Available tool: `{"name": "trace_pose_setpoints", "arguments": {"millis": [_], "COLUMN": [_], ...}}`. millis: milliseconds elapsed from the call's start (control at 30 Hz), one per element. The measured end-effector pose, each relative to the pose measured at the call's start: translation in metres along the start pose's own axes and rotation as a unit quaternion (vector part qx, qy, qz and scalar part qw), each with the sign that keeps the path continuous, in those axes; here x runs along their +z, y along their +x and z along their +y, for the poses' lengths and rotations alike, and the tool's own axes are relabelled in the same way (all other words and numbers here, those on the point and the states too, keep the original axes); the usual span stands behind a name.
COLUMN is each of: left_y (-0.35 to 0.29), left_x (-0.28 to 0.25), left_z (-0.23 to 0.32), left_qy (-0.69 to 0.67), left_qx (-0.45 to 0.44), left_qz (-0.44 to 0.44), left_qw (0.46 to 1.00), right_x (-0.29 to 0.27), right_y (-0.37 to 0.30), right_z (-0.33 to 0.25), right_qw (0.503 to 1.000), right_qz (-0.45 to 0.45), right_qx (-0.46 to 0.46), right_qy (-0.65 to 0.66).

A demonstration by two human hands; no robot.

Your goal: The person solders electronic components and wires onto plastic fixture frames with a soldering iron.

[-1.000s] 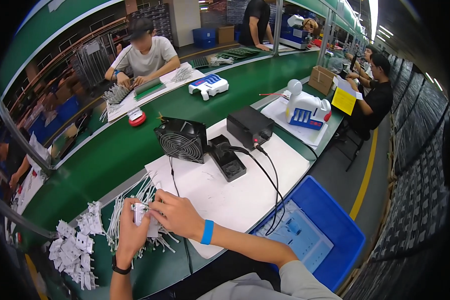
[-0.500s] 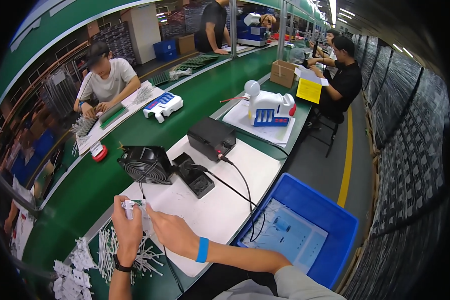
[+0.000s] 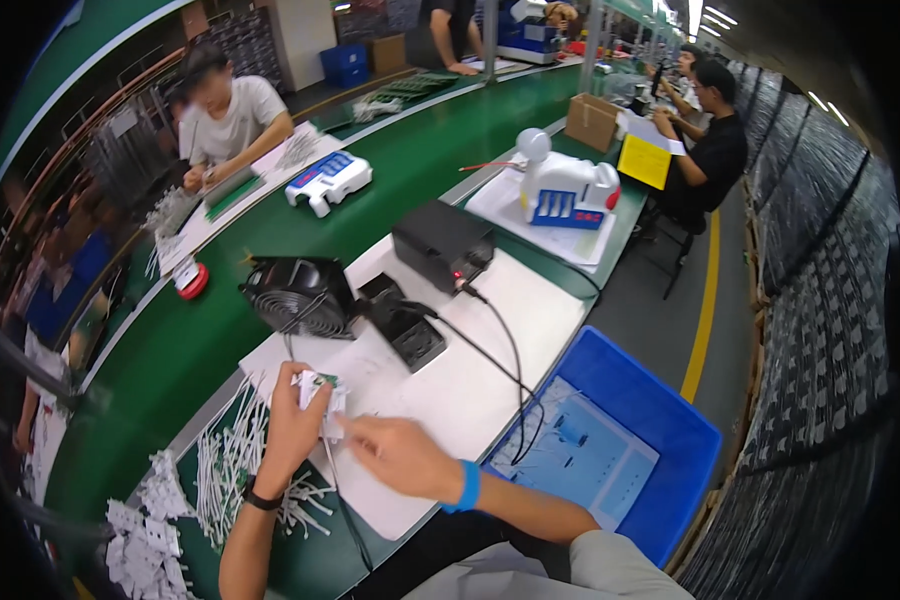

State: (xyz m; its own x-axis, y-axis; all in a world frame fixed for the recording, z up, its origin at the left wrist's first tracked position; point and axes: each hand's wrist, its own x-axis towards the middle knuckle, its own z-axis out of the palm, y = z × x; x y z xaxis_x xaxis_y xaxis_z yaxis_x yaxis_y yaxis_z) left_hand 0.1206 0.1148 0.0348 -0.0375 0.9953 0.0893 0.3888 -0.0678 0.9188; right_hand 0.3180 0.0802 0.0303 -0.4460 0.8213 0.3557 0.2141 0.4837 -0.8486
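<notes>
My left hand point(image 3: 292, 425) is closed on a small white plastic part with a bit of green circuit board point(image 3: 322, 384), above the near edge of the white work mat. My right hand point(image 3: 405, 456), with a blue band at its wrist, is just right of that part. Its fingers point at the part's lower end and are blurred, so whether they hold anything cannot be told. Under and beside my left forearm lies a bundle of white wires point(image 3: 232, 465). Farther left is a heap of white plastic parts point(image 3: 148, 540).
Beyond my hands stand a black fan point(image 3: 300, 297), a black soldering-iron stand point(image 3: 410, 335) and a black box with a cord point(image 3: 444, 245). A blue bin point(image 3: 685, 470) is at the right. A white-and-blue device point(image 3: 570, 195) sits farther off. Co-workers sit along the green bench.
The view has shifted, so the bench things sit a little differently in it. My right hand has moved slightly away from the white part, which stays in my left hand.
</notes>
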Motion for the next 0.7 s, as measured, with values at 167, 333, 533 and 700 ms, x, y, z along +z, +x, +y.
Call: {"name": "trace_pose_setpoints", "arguments": {"millis": [167,333,533,700], "left_y": [-0.01,-0.015,-0.005,0.007], "left_x": [-0.006,-0.002,0.019,0.016], "left_z": [-0.007,0.012,-0.015,-0.003], "left_qy": [-0.015,0.086,0.065,0.122], "left_qx": [0.005,0.036,0.028,0.017], "left_qz": [-0.08,-0.181,-0.217,-0.23], "left_qw": [0.997,0.979,0.973,0.965], "right_x": [-0.046,-0.064,-0.057,-0.048], "right_y": [-0.004,0.036,0.095,0.102], "right_z": [0.034,0.052,0.072,0.091], "right_qw": [0.96,0.951,0.958,0.949], "right_qz": [0.141,0.25,0.254,0.303], "right_qx": [0.186,0.176,0.084,0.041], "right_qy": [0.152,0.044,-0.097,-0.074]}}
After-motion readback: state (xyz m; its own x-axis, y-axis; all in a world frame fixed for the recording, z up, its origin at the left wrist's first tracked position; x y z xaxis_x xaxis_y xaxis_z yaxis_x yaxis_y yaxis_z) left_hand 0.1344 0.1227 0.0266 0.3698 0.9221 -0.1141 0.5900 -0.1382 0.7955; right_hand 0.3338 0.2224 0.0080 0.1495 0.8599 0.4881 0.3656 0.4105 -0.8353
